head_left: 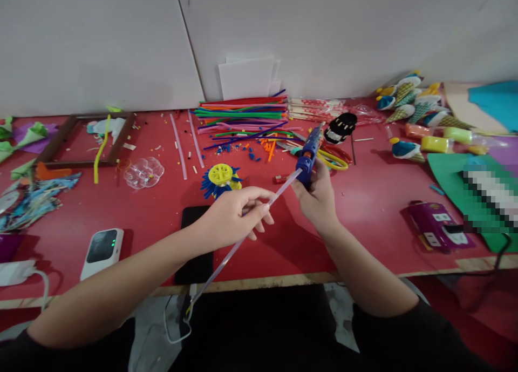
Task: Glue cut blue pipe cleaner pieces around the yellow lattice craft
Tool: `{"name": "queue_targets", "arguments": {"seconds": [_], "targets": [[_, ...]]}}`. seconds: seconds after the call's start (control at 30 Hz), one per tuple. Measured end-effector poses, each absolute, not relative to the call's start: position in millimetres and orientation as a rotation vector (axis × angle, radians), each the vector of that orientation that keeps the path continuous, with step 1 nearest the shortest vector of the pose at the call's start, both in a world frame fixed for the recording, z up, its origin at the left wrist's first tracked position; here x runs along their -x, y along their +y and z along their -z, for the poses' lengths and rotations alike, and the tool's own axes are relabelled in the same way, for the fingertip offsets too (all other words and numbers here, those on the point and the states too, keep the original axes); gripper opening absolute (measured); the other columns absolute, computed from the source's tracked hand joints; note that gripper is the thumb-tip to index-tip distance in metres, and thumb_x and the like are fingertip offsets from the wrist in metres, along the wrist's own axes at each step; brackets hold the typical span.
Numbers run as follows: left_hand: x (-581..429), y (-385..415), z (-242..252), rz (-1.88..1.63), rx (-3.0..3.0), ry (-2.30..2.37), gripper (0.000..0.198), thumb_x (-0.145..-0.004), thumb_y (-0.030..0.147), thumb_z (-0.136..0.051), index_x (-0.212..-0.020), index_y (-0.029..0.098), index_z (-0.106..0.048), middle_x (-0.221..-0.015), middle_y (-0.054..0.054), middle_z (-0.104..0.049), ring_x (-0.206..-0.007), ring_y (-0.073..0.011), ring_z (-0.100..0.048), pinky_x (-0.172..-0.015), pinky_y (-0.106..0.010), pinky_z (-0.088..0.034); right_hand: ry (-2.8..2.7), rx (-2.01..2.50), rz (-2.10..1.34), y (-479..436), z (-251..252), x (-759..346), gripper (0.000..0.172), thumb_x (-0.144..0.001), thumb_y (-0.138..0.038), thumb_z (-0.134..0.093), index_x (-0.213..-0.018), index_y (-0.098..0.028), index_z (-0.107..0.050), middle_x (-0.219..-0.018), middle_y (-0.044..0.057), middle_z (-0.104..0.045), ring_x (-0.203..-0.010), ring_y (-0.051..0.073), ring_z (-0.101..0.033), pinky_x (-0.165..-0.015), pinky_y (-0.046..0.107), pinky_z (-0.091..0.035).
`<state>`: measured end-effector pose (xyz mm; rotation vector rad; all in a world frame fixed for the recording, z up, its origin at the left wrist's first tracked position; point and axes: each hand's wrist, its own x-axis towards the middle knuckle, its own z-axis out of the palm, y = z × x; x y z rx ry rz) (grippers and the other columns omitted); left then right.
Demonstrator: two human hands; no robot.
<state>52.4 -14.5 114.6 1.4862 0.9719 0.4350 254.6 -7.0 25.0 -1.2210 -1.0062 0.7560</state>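
Observation:
My right hand (318,194) is wrapped round a blue hot glue gun (308,156), its nozzle pointing up and away from me. A long translucent glue stick (220,268) runs into the back of the gun. Between thumb and fingers, my left hand (243,207) pinches that stick a short way behind the gun. The stick's lower end hangs past the table's front edge. Just beyond my left hand sits a yellow wheel-like piece (222,175) ringed with blue bits. A black flat device (196,258) lies partly hidden under my left forearm.
Colourful pipe cleaners (243,113) lie in a bundle at the back. Two more glue sticks (178,146) rest left of centre. A white device (102,252) stands front left, a purple box-like object (439,226) at right. A brown frame (60,140) is at far left.

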Motion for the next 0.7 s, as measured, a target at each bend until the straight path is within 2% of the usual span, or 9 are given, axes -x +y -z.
{"name": "queue_targets", "arguments": {"seconds": [0.3,0.43,0.53,0.7], "targets": [[-52.0,-13.3,-115.3,-0.424,-1.422,0.985,0.024,-0.089,0.018,-0.055,-0.111,0.014,-0.064,-0.075,-0.002,-0.07,-0.052,-0.0096,-0.062,-0.044,-0.019,-0.055,-1.097,1.284,-0.596,-8.9,-26.2,-256.5,0.055,-0.075,-0.023,-0.077,-0.126,-0.03,-0.056,-0.105,0.001,-0.071,-0.1,0.018,-0.069,-0.093,0.035,-0.054],[-51.1,-12.1,-117.2,-0.417,-1.382,1.004,0.023,-0.087,0.019,-0.056,-0.108,0.013,-0.065,-0.071,-0.002,-0.07,-0.048,-0.0094,-0.058,-0.041,-0.019,-0.053,-1.076,1.316,-0.517,-9.1,-28.2,-259.0,0.055,-0.071,-0.02,-0.079,-0.122,-0.03,-0.06,-0.106,0.002,-0.071,-0.103,0.021,-0.068,-0.087,0.034,-0.056],[-50.8,-10.6,-116.1,-0.457,-1.405,1.02,0.024,-0.088,0.018,-0.055,-0.107,0.013,-0.067,-0.072,-0.002,-0.071,-0.047,-0.0088,-0.057,-0.04,-0.018,-0.05,-1.069,1.356,-0.424,-9.7,-30.4,-261.5,0.052,-0.069,-0.019,-0.079,-0.117,-0.03,-0.064,-0.114,0.003,-0.07,-0.109,0.023,-0.068,-0.089,0.036,-0.056],[-49.5,-7.0,-110.9,-0.534,-1.493,1.09,0.026,-0.09,0.018,-0.054,-0.11,0.013,-0.07,-0.074,-0.002,-0.071,-0.043,-0.0055,-0.052,-0.04,-0.016,-0.046,-1.116,1.364,-0.367,-11.2,-26.6,-264.5,0.061,-0.071,-0.019,-0.077,-0.128,-0.03,-0.059,-0.122,0.005,-0.069,-0.11,0.024,-0.069,-0.095,0.039,-0.053]]}}
